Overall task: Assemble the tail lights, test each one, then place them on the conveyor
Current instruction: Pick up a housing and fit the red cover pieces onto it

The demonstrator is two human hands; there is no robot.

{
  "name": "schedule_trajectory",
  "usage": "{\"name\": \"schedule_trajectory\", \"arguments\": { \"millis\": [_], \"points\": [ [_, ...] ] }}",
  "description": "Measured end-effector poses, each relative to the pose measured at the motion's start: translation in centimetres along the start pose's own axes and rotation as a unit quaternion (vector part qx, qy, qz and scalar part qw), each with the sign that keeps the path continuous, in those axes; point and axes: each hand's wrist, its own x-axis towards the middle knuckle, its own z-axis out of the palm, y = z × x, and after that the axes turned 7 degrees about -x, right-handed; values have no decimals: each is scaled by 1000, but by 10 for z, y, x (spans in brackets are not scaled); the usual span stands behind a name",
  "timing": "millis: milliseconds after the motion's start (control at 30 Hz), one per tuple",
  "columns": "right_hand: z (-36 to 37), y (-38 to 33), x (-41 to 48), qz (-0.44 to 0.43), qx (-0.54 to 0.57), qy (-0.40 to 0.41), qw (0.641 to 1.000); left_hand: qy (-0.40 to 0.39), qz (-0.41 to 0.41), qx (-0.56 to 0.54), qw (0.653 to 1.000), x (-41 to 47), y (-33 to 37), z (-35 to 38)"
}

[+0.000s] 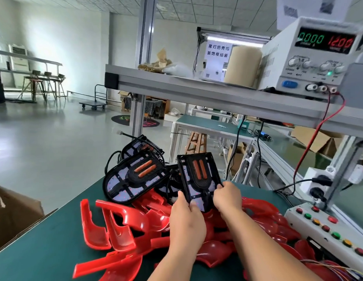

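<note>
A black tail light body (199,175) with two orange bars stands nearly upright above the bench, held at its lower end by both hands. My left hand (186,218) grips its lower left edge, thumb on the face. My right hand (227,197) pinches its lower right edge. Behind it to the left lies a pile of more black tail light bodies (134,177) with black cables. Red lens covers (115,226) are heaped on the green bench top (44,256) under and around my hands.
A power supply (310,57) showing 0.000 and 12.00 sits on the upper shelf (176,86), a red lead (318,128) hanging from it. A button control box (326,230) stands at the right. A cardboard box (12,211) is at the left edge.
</note>
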Motion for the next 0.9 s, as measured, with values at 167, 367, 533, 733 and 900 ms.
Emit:
{"name": "schedule_trajectory", "arguments": {
  "millis": [167, 367, 533, 733, 900],
  "points": [
    [-11, 7, -2, -22, 48, 54, 997, -6, -13, -19, 1000, -5, 3, 0],
    [-24, 7, -1, -5, 149, 124, 981, -11, -24, -30, 999, -6, 5, 0],
    [-43, 2, -3, -2, 234, 147, 961, -4, -30, -88, 996, -8, 8, -1],
    [-78, 12, -18, -44, 241, 154, 957, -40, -10, -181, 983, -10, 9, 4],
    [-109, 45, -43, -100, 207, 137, 964, -28, 6, -189, 982, -14, 19, 3]
  ]
}}
